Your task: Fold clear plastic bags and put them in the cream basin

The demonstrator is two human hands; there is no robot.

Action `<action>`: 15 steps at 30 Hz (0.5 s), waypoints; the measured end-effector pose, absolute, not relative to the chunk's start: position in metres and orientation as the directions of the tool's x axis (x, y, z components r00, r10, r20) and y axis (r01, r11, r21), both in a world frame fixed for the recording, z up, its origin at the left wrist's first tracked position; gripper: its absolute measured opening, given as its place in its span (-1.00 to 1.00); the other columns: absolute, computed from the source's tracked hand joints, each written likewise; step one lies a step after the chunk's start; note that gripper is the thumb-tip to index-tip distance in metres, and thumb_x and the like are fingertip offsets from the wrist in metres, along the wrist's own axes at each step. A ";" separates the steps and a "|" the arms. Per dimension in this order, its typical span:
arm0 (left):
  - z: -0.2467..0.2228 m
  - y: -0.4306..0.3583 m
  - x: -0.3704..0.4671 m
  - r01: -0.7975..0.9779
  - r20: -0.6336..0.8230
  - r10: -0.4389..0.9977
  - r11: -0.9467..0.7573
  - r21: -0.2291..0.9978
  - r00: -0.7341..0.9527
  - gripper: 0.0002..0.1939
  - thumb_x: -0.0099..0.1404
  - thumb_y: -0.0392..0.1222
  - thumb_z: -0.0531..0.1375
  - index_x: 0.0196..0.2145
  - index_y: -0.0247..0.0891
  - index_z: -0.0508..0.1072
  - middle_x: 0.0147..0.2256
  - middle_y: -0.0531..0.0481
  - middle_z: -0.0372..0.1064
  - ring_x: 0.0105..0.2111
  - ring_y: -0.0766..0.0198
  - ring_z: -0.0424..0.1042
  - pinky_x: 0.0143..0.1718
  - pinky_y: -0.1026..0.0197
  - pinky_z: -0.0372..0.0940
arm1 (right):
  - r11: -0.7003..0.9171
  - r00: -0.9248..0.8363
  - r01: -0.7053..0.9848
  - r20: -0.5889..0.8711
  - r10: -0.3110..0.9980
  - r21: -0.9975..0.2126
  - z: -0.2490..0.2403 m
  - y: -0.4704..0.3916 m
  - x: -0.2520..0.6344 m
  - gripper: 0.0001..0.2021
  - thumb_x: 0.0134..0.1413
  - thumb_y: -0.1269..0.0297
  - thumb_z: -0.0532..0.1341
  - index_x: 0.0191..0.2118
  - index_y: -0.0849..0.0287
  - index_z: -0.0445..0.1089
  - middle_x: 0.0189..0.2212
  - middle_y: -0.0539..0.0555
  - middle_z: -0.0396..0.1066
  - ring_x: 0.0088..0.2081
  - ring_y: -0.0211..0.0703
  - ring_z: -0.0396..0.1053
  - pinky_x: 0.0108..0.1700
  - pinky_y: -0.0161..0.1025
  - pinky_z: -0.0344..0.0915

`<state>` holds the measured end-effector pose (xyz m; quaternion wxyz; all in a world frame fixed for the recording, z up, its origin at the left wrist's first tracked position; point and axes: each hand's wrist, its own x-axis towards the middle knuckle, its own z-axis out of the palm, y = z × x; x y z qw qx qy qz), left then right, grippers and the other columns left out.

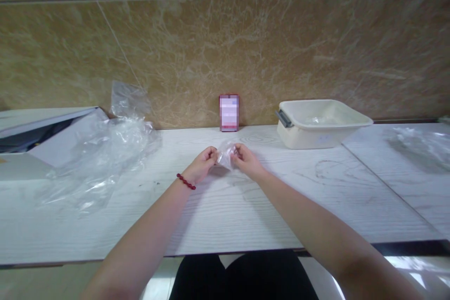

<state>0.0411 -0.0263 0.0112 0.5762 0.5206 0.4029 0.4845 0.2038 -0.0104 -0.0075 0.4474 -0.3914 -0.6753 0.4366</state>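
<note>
A small crumpled clear plastic bag is held above the middle of the white wood-grain table. My left hand, with a dark red bead bracelet on its wrist, pinches the bag's left side. On the right side, my right hand grips it between thumb and fingers. Whether anything lies inside the bag is too small to tell. Just behind the hands, a phone with a red edge leans upright against the wall.
At left, a heap of clear plastic bags lies against an open white box with dark contents. A cream plastic bin with a grey handle stands back right, some clear plastic inside. More clear plastic lies far right. The marble-patterned wall bounds the table's back.
</note>
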 end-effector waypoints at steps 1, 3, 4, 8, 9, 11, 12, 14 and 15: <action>0.011 -0.026 0.040 -0.140 0.044 0.978 -0.015 0.990 0.205 -0.72 -0.04 -0.07 0.21 -0.51 -0.27 0.19 -0.59 0.16 0.10 -0.57 0.48 0.11 -0.52 0.39 0.05 | 0.292 -0.288 0.147 0.242 0.927 -0.945 -0.008 -0.010 0.204 -0.71 -0.07 0.10 0.08 -0.25 0.17 0.20 -0.39 0.00 0.31 -0.38 -0.32 0.28 -0.37 -0.37 0.22; 0.010 -0.024 0.037 -0.156 0.051 0.982 -0.023 0.988 0.182 -0.72 -0.07 -0.10 0.23 -0.50 -0.27 0.20 -0.58 0.17 0.12 -0.56 0.48 0.13 -0.50 0.39 0.06 | 0.265 -0.255 0.185 0.214 0.943 -0.946 -0.008 -0.008 0.204 -0.72 -0.07 0.06 0.06 -0.37 0.19 0.23 -0.51 -0.04 0.28 -0.48 -0.34 0.23 -0.46 -0.40 0.18; 0.010 -0.023 0.036 -0.172 0.054 0.986 -0.026 0.985 0.160 -0.72 -0.08 -0.12 0.24 -0.49 -0.27 0.20 -0.58 0.17 0.13 -0.55 0.47 0.15 -0.49 0.39 0.06 | 0.262 -0.231 0.207 0.214 0.949 -0.943 -0.008 -0.007 0.205 -0.71 -0.06 0.04 0.04 -0.41 0.20 0.23 -0.55 -0.05 0.25 -0.51 -0.35 0.20 -0.49 -0.41 0.15; 0.011 -0.019 0.033 -0.238 0.077 0.996 -0.063 0.969 0.051 -0.75 -0.08 -0.14 0.24 -0.51 -0.28 0.24 -0.58 0.16 0.17 -0.53 0.47 0.18 -0.44 0.38 0.09 | 0.301 -0.148 0.318 0.266 0.953 -0.899 -0.007 -0.005 0.209 -0.62 -0.02 -0.02 -0.05 -0.56 0.21 0.21 -0.64 -0.06 0.19 -0.55 -0.35 0.16 -0.52 -0.41 0.08; 0.011 -0.018 0.032 -0.248 0.086 0.996 -0.078 0.966 0.020 -0.76 -0.06 -0.13 0.23 -0.51 -0.29 0.24 -0.57 0.15 0.19 -0.52 0.47 0.19 -0.44 0.38 0.10 | 0.300 -0.124 0.339 0.274 0.954 -0.892 -0.006 -0.005 0.210 -0.60 -0.01 -0.03 -0.06 -0.57 0.21 0.21 -0.64 -0.05 0.19 -0.54 -0.34 0.18 -0.51 -0.40 0.09; 0.010 -0.016 0.032 -0.248 0.106 0.994 -0.111 0.962 -0.034 -0.78 -0.05 -0.13 0.22 -0.50 -0.29 0.26 -0.57 0.15 0.20 -0.52 0.47 0.20 -0.44 0.37 0.11 | 0.278 -0.069 0.340 0.271 0.960 -0.898 -0.006 -0.004 0.212 -0.58 0.00 -0.04 -0.08 -0.54 0.20 0.26 -0.60 -0.03 0.26 -0.48 -0.30 0.24 -0.45 -0.37 0.13; 0.009 -0.015 0.031 -0.243 0.116 0.992 -0.127 0.962 -0.057 -0.78 -0.05 -0.14 0.22 -0.50 -0.29 0.27 -0.57 0.15 0.21 -0.53 0.48 0.21 -0.43 0.37 0.12 | 0.272 -0.046 0.317 0.271 0.961 -0.909 -0.005 -0.004 0.212 -0.59 0.01 -0.03 -0.08 -0.49 0.18 0.30 -0.54 -0.01 0.31 -0.43 -0.27 0.28 -0.41 -0.36 0.17; 0.007 -0.013 0.030 -0.229 0.139 0.986 -0.157 0.961 -0.092 -0.77 -0.07 -0.17 0.24 -0.48 -0.29 0.27 -0.58 0.15 0.23 -0.52 0.48 0.23 -0.41 0.37 0.13 | 0.288 -0.019 0.240 0.292 0.956 -0.927 -0.005 -0.003 0.213 -0.64 0.02 0.00 -0.06 -0.34 0.13 0.34 -0.37 0.01 0.38 -0.27 -0.24 0.31 -0.27 -0.32 0.21; 0.007 -0.012 0.030 -0.223 0.151 0.983 -0.171 0.960 -0.104 -0.76 -0.08 -0.18 0.25 -0.47 -0.29 0.27 -0.56 0.14 0.25 -0.50 0.47 0.25 -0.39 0.37 0.14 | 0.304 -0.006 0.198 0.309 0.951 -0.932 -0.004 -0.002 0.213 -0.65 0.03 0.02 -0.05 -0.27 0.10 0.34 -0.29 0.01 0.37 -0.20 -0.24 0.30 -0.21 -0.29 0.21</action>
